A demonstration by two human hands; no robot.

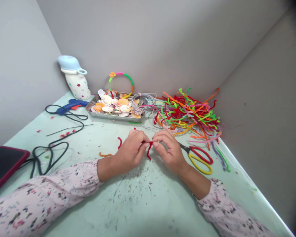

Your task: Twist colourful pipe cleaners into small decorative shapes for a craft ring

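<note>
Between my fingertips, above the middle of the table, is a short red pipe cleaner (149, 153), one end hanging down. My left hand (132, 147) pinches it from the left, and my right hand (169, 149) pinches it from the right. The hands nearly meet, and the fingers hide part of the piece. Scissors (201, 159) with red and yellow handles lie beside my right hand, their blades partly behind it. Left of my left hand lie a small red pipe cleaner scrap (119, 143) and an orange scrap (105, 154).
A metal tray (113, 116) of seashells stands at the back, a pipe cleaner ring (132, 80) upright over it. Coiled wire (148, 100) and a pipe cleaner heap (191, 113) lie right. Leftward are a bottle (76, 82), blue glue gun (72, 104), black cord (64, 144) and phone (7, 164).
</note>
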